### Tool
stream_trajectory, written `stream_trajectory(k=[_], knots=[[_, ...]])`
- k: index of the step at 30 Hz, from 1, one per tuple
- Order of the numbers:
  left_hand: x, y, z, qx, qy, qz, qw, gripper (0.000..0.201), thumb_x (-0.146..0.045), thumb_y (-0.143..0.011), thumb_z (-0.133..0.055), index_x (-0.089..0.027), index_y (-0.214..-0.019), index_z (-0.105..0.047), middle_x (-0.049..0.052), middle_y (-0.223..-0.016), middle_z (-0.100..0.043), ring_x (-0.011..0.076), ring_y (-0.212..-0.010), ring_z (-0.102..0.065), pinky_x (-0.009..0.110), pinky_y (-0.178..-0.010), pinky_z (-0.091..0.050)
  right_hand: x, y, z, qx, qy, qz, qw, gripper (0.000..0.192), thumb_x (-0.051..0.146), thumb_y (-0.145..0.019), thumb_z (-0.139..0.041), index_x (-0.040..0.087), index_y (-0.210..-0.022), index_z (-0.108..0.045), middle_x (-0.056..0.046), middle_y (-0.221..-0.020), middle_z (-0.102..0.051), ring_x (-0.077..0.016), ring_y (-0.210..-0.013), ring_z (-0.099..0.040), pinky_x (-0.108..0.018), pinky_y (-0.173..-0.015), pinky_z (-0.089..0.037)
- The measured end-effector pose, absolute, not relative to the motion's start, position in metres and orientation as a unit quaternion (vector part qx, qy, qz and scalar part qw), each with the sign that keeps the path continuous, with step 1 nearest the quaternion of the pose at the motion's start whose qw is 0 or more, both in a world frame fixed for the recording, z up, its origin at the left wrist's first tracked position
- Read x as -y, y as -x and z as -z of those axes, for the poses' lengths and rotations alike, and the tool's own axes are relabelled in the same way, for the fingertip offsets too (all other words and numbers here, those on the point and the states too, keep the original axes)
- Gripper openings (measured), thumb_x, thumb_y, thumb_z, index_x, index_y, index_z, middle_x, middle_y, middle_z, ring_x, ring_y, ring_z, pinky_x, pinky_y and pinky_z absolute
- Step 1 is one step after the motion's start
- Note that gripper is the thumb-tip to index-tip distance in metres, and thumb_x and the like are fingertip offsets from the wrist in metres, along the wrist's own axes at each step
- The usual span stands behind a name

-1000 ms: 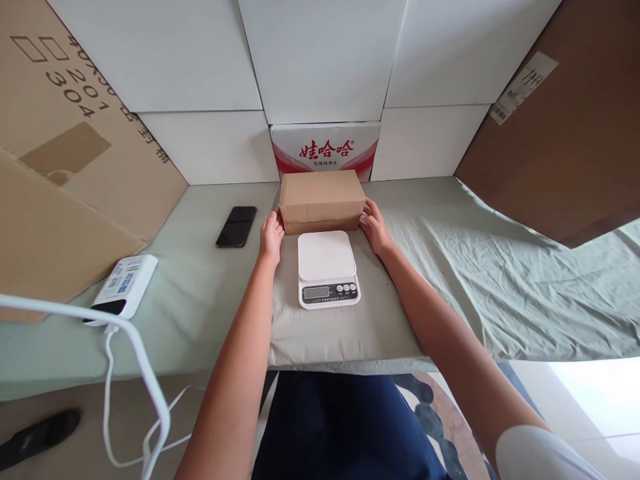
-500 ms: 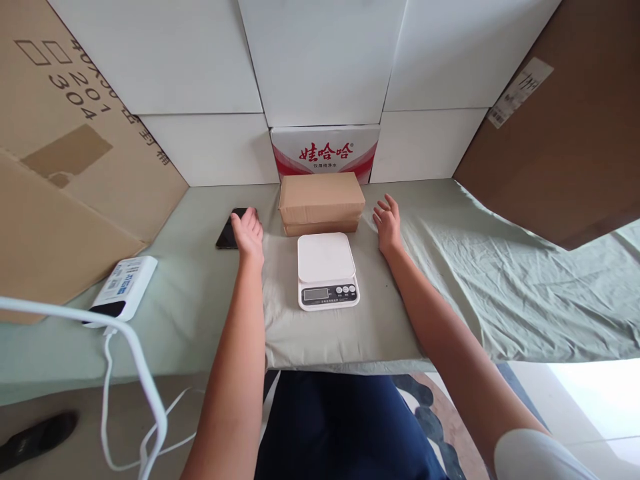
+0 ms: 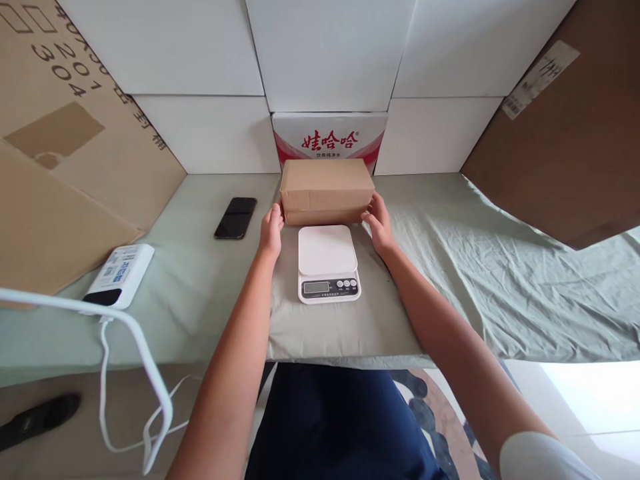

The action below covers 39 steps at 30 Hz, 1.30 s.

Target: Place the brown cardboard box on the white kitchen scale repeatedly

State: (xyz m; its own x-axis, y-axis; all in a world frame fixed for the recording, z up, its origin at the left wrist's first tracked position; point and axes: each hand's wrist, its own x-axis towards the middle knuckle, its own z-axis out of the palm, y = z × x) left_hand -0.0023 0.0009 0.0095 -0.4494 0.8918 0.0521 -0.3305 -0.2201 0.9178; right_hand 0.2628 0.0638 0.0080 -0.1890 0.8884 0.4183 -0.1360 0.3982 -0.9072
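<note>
Item under handling: one brown box (image 3: 327, 192), lying just beyond the scale (image 3: 328, 252), nearest its far edge; contact between the two cannot be determined. Left hand (image 3: 271, 230): partly curled, fingers against the box's left end, beyond and left of the scale. Right hand (image 3: 379, 225): partly curled, thumb at the front corner and fingers on the right end, beyond and right of the scale. The box is held between both hands; whether its weight is borne cannot be told.

Phone (image 3: 236, 218): flat, screen up, left of the scale and slightly beyond it. Power bank (image 3: 120, 273): well left of the scale, white cable (image 3: 103, 347) attached. Red-printed carton (image 3: 330, 139): beyond the scale, behind the box. Cloth (image 3: 210, 280): under the scale, wrinkled to its right.
</note>
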Motion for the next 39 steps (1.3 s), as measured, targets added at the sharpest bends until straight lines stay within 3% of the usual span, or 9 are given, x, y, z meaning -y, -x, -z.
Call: stream_trajectory(k=[4, 9, 12, 15, 18, 23, 35, 39], knots=[[0.044, 0.001, -0.011, -0.408, -0.305, -0.749, 0.424, 0.057, -0.057, -0.091, -0.076, -0.026, -0.139, -0.071, 0.012, -0.152, -0.063, 0.0344, -0.159, -0.036, 0.047, -0.128, -0.033, -0.028, -0.268, -0.018, 0.627, 0.319, -0.393, 0.592, 0.076, 0.067, -0.08, -0.068, 0.039, -0.148, -0.046, -0.005, -0.157, -0.051, -0.0408, -0.154, -0.04, -0.06, -0.118, -0.047], [0.13, -0.002, 0.016, -0.423, -0.2, -0.764, 0.445, 0.066, -0.063, -0.096, -0.064, -0.03, -0.153, -0.06, 0.013, -0.153, -0.062, 0.0386, -0.16, -0.033, 0.055, -0.128, -0.033, 0.041, -0.292, -0.006, 0.635, 0.36, -0.386, 0.564, 0.081, 0.074, -0.077, -0.069, 0.043, -0.147, -0.043, -0.008, -0.153, -0.05, -0.045, -0.154, -0.039, -0.064, -0.109, -0.054], [0.155, -0.01, 0.022, -0.425, -0.183, -0.758, 0.46, 0.064, -0.061, -0.096, -0.064, -0.029, -0.151, -0.061, 0.014, -0.153, -0.062, 0.04, -0.16, -0.032, 0.056, -0.128, -0.033, 0.065, -0.302, 0.003, 0.633, 0.374, -0.398, 0.549, 0.079, 0.073, -0.077, -0.069, 0.046, -0.146, -0.041, -0.007, -0.153, -0.049, -0.0444, -0.154, -0.04, -0.064, -0.108, -0.055], [0.156, -0.02, 0.011, -0.427, -0.246, -0.743, 0.453, 0.061, -0.06, -0.092, -0.07, -0.025, -0.142, -0.069, 0.014, -0.152, -0.062, 0.0411, -0.161, -0.031, 0.056, -0.128, -0.032, 0.07, -0.304, 0.005, 0.634, 0.366, -0.402, 0.55, 0.074, 0.07, -0.08, -0.069, 0.046, -0.145, -0.043, -0.007, -0.152, -0.049, -0.0432, -0.151, -0.043, -0.064, -0.11, -0.054], [0.151, -0.025, 0.0, -0.44, -0.353, -0.713, 0.417, 0.071, -0.072, -0.084, -0.073, -0.024, -0.137, -0.072, 0.015, -0.153, -0.062, 0.0423, -0.16, -0.033, 0.056, -0.129, -0.032, 0.063, -0.303, 0.004, 0.645, 0.354, -0.398, 0.549, 0.072, 0.068, -0.083, -0.068, 0.045, -0.145, -0.043, -0.007, -0.151, -0.05, -0.0416, -0.148, -0.047, -0.063, -0.109, -0.054], [0.148, -0.022, -0.002, -0.449, -0.467, -0.671, 0.361, 0.087, -0.088, -0.083, -0.056, -0.026, -0.144, -0.067, 0.015, -0.159, -0.057, 0.0412, -0.156, -0.041, 0.057, -0.128, -0.033, 0.052, -0.306, 0.011, 0.68, 0.301, -0.365, 0.559, 0.072, 0.067, -0.083, -0.071, 0.042, -0.146, -0.043, -0.008, -0.143, -0.054, -0.0386, -0.138, -0.056, -0.063, -0.105, -0.056], [0.147, -0.021, -0.004, -0.468, -0.471, -0.658, 0.357, 0.089, -0.09, -0.084, -0.051, -0.029, -0.148, -0.063, 0.012, -0.16, -0.057, 0.0393, -0.157, -0.041, 0.055, -0.127, -0.037, 0.051, -0.305, 0.009, 0.682, 0.305, -0.363, 0.556, 0.067, 0.065, -0.085, -0.069, 0.041, -0.144, -0.046, -0.008, -0.143, -0.054, -0.0376, -0.138, -0.056, -0.062, -0.109, -0.053], [0.148, -0.016, -0.007, -0.455, -0.459, -0.686, 0.333, 0.083, -0.09, -0.085, -0.052, -0.039, -0.149, -0.063, 0.002, -0.167, -0.049, 0.0338, -0.161, -0.035, 0.047, -0.131, -0.031, 0.049, -0.307, 0.003, 0.656, 0.323, -0.338, 0.593, 0.072, 0.066, -0.084, -0.066, 0.042, -0.148, -0.043, -0.008, -0.147, -0.05, -0.0389, -0.144, -0.05, -0.066, -0.113, -0.048]])
